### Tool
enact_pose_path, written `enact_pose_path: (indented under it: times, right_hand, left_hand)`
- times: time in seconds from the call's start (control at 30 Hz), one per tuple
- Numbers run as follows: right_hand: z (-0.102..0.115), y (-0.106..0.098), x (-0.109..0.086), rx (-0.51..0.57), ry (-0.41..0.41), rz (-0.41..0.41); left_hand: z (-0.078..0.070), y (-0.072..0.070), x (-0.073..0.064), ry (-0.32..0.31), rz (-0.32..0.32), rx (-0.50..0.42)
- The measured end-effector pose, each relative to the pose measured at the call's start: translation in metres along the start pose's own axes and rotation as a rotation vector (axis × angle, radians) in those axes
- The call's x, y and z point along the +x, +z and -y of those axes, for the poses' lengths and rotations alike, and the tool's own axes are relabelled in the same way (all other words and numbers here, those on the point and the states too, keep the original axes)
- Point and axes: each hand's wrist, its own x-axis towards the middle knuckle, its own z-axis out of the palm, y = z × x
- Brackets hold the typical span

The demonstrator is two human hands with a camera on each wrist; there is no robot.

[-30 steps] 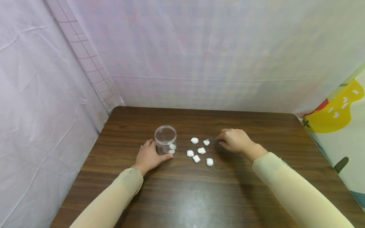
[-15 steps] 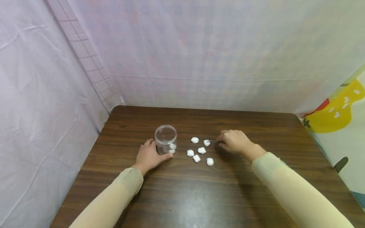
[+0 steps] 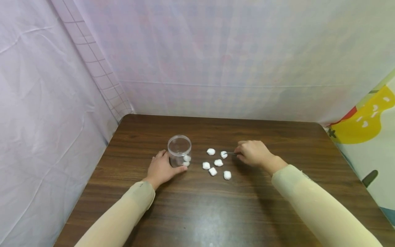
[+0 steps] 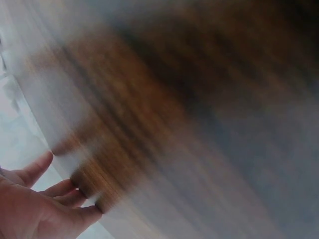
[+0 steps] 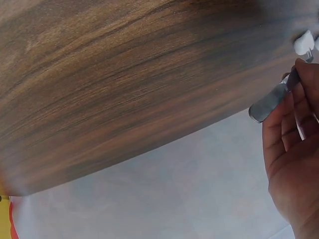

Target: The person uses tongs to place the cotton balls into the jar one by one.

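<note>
My left hand (image 3: 162, 169) holds a clear plastic jar (image 3: 174, 158) upright on the table, thumb along its front and fingers at its left side. Inside the open jar, white cotton balls (image 3: 186, 159) show low on the right. In the left wrist view, that hand (image 4: 45, 204) shows at the lower left. My right hand (image 3: 254, 152) pinches metal tweezers (image 3: 232, 153), whose tips meet a cotton ball (image 3: 224, 156). The right wrist view shows the tweezers' broad end (image 5: 269, 103) sticking out from the fingers and the cotton ball (image 5: 303, 44) at the tips.
Several other cotton balls, such as one at the front (image 3: 227, 175) and one at the back (image 3: 211, 151), lie between the jar and my right hand. The brown wooden table (image 3: 191, 209) ends at a pale curtain (image 3: 216, 68) behind.
The tweezer tips have shifted slightly and now lie over the middle of the cotton ball. My left hand and the jar stay in place.
</note>
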Motion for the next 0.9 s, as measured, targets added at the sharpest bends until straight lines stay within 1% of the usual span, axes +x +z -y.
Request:
enact_pose_path:
  times: [0.23,0.6,0.77,0.9]
  right_hand:
    - [0.001,-0.002,-0.001,-0.012,0.007,-0.002]
    - [-0.003,-0.008,-0.006,-0.009,0.021,-0.001]
    - [-0.005,-0.014,-0.006,-0.005,0.029,-0.013]
    - [-0.005,-0.02,-0.003,-0.009,0.01,-0.038]
  left_hand:
    - [-0.001,-0.001,0.0,0.003,-0.006,-0.001]
    - [-0.001,-0.001,-0.002,-0.002,0.001,-0.003]
    - [0.0,0.0,-0.001,-0.005,0.002,-0.002]
    - [0.0,0.0,-0.001,-0.006,0.002,-0.004]
